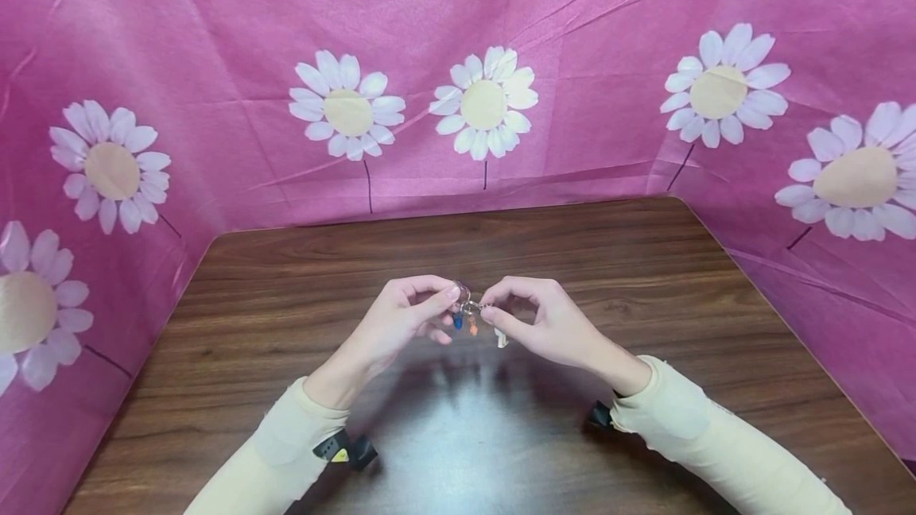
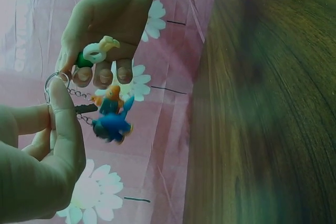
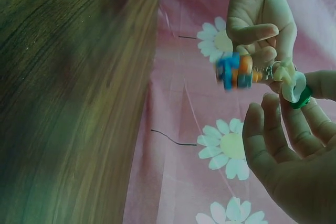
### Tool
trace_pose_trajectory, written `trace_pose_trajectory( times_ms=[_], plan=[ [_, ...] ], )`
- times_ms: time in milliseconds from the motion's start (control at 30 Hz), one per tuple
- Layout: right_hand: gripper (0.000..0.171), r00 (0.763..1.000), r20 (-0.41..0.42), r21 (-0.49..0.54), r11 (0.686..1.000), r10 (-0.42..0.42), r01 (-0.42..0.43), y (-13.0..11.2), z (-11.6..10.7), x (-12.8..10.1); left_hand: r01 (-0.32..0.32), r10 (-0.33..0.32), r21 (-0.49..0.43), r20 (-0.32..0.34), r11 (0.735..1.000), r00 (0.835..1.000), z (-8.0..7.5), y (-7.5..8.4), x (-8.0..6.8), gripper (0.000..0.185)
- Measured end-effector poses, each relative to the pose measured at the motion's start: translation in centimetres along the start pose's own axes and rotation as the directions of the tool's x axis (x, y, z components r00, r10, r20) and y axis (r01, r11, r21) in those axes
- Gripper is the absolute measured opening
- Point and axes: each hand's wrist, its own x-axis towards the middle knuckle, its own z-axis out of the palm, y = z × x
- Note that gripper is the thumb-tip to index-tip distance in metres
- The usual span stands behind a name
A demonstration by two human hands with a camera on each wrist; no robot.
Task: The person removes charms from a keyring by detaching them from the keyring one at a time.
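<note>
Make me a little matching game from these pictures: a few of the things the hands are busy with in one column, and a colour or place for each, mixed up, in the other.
Things:
1. metal key ring
2. bird-shaped charm
3. cream and green charm
4. table

Colour or place:
A. dark brown wood, under both hands
B. blue and orange, dangling on a short chain
C. silvery, pinched by the left hand
D. lying against the fingers of the right hand

Pairs: 1-C, 2-B, 3-D, 4-A
</note>
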Motion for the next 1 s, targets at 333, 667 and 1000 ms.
trace_pose_trajectory(
  times_ms=[333, 667, 1000],
  plan=[
    [0.011, 0.999, 0.012, 0.002, 0.999, -0.052, 0.052, 0.05, 0.20, -0.13, -0.007, 0.007, 0.020, -0.009, 1.000, 1.000, 0.28, 0.32, -0.18, 0.023],
    [0.012, 0.999, 0.016, 0.029, 0.999, -0.029, 0.028, -0.01, 0.24, -0.12, -0.017, 0.017, 0.044, 0.004, 0.999, 1.000, 0.35, 0.42, -0.26, 0.023],
    [0.015, 0.999, 0.009, -0.078, 0.996, -0.047, 0.047, -0.01, 0.49, 0.05, -0.023, 0.023, 0.036, 0.006, 0.999, 1.000, 0.56, 0.54, -0.23, 0.023]
  ],
)
